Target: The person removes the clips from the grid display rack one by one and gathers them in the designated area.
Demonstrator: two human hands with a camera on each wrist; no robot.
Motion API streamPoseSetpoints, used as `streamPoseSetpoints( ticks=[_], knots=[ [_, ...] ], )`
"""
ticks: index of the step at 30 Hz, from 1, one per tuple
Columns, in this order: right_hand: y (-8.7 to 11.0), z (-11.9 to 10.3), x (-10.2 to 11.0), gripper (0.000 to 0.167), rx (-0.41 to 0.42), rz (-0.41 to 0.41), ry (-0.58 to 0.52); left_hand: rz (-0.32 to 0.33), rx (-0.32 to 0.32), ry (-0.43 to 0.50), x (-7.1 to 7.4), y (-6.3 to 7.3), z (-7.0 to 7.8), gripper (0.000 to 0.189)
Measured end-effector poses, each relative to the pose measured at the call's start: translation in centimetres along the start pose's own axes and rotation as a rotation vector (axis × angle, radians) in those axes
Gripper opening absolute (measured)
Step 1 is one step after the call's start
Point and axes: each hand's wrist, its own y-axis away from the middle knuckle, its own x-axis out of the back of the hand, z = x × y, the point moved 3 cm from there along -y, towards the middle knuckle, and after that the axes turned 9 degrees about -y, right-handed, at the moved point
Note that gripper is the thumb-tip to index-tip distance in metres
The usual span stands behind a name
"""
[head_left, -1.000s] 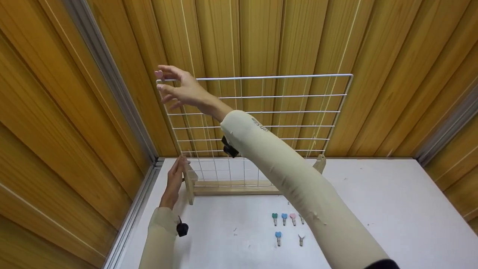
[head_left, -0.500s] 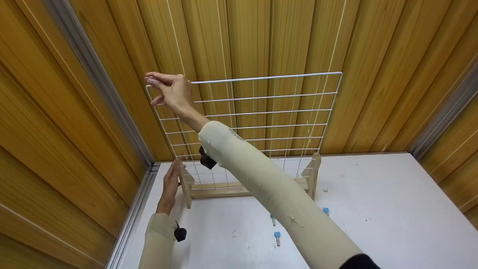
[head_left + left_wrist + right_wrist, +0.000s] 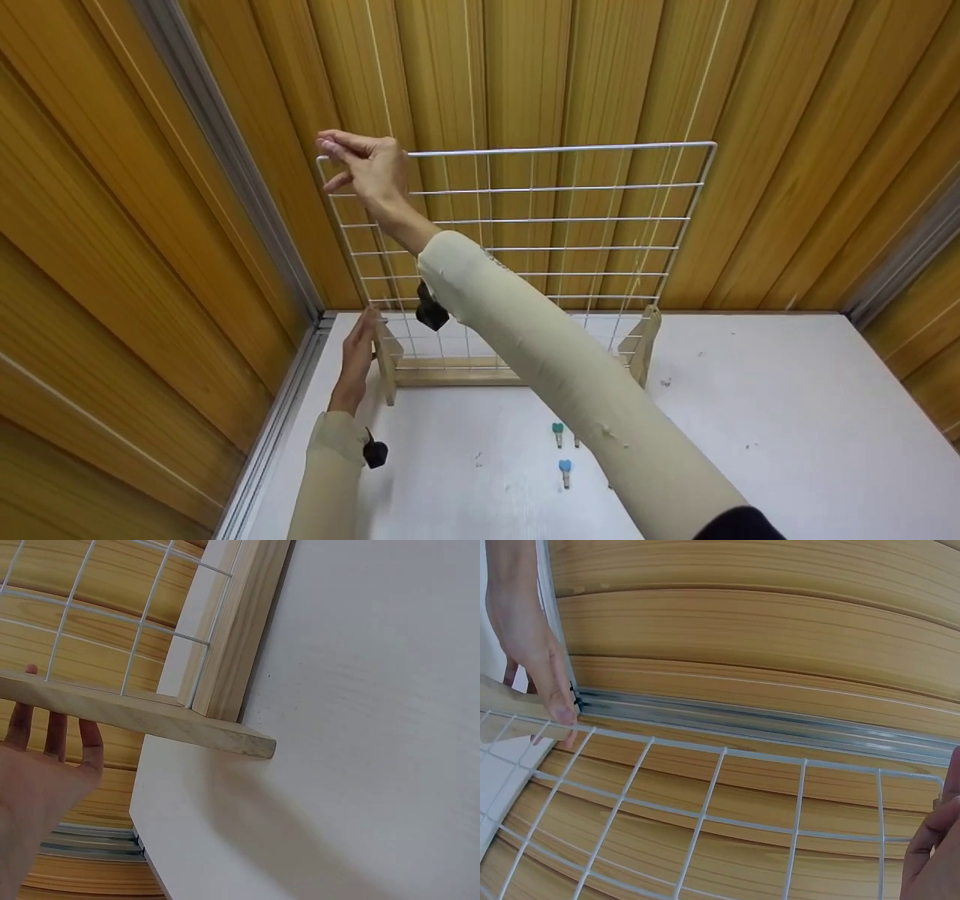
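Observation:
A white wire grid [image 3: 555, 149] stands upright in a wooden base [image 3: 450, 379]. At the grid's upper left corner, my right hand [image 3: 381, 171] pinches a small heart clothespin between thumb and fingers. The pink heart is mostly covered by the fingertips; a bit of the clothespin [image 3: 936, 802] shows in the right wrist view. Whether it bites on the wire cannot be told. Low on the left, my left hand [image 3: 357, 364] holds the base's wooden side piece [image 3: 150, 714], fingers against its outer face and one fingertip showing past its upper edge.
On the white table [image 3: 465, 495] lie a green heart clothespin [image 3: 557, 428] and a blue heart clothespin [image 3: 565, 466]; my right sleeve [image 3: 570, 375] covers others in part. Wood-patterned walls [image 3: 525, 75] stand behind and at the sides, with a metal rail [image 3: 240, 157] in the left corner.
The right hand's spread fingers have closed together in a pinch on the pink heart clothespin at the grid's corner. The left hand has stayed on the base; the head view shifted slightly.

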Motion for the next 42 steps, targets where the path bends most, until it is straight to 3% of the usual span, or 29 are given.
streamPoseSetpoints(
  ticks=[8,16,22,30,37,42],
  knots=[
    [0.0,0.0,-0.2,0.026,-0.035,0.033,-0.073,0.008,0.027,-0.001,0.0,-0.2,-0.2,0.071],
    [0.4,0.1,-0.5,0.027,-0.078,0.078,-0.052,0.011,0.034,0.010,0.1,-0.3,-0.5,0.072],
    [0.1,0.3,-0.2,0.026,-0.139,0.121,-0.121,-0.005,0.020,0.019,0.0,-0.3,-0.5,0.070],
    [0.6,1.0,0.8,0.029,-0.213,-0.071,-0.107,-0.003,0.026,0.000,0.8,-0.5,-0.8,0.071],
    [2.0,0.6,3.1,0.031,-0.224,-0.263,0.029,0.003,0.014,-0.018,1.9,-0.7,-0.6,0.072],
    [4.0,-0.7,4.7,0.032,-0.231,-0.320,0.084,0.001,0.000,-0.018,1.8,-0.8,-0.1,0.065]
  ],
)
